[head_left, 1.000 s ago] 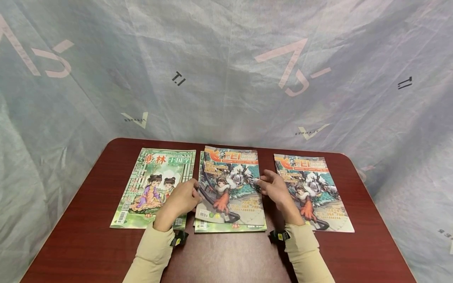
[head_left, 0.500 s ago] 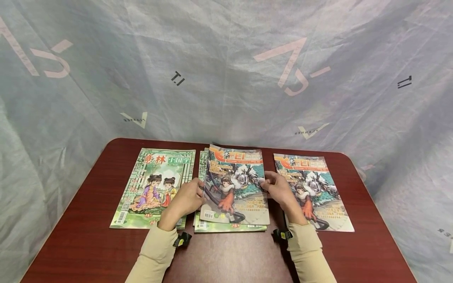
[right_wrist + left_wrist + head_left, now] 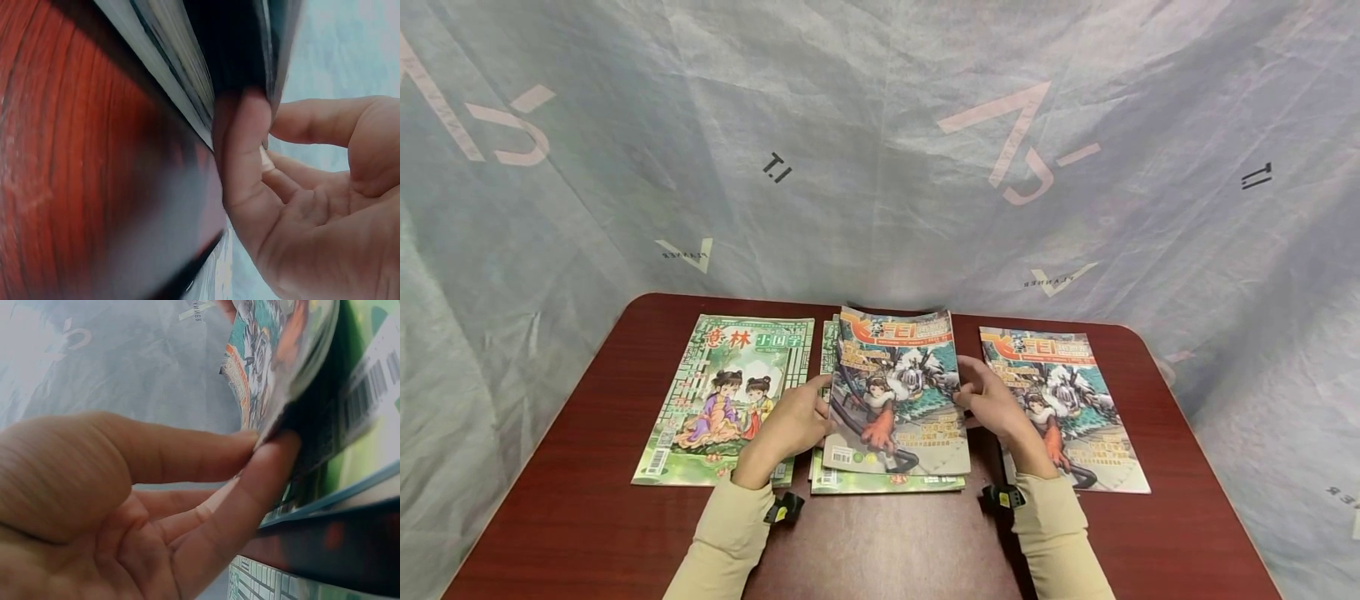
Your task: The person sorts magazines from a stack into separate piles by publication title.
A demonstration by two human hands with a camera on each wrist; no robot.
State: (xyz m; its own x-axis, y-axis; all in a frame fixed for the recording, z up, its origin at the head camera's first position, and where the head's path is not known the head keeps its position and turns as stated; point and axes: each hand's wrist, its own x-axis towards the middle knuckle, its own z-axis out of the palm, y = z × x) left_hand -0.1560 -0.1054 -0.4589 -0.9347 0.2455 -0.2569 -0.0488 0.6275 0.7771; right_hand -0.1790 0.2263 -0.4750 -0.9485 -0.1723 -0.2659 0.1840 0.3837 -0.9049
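On the red-brown table (image 3: 880, 546), over the green stack (image 3: 865, 482), we see the middle orange-titled magazine (image 3: 898, 392) slightly further right than a second ago, its sides lifted, so the left hand (image 3: 790, 422) and right hand (image 3: 994, 402), pinching opposite edges, seem to carry it.
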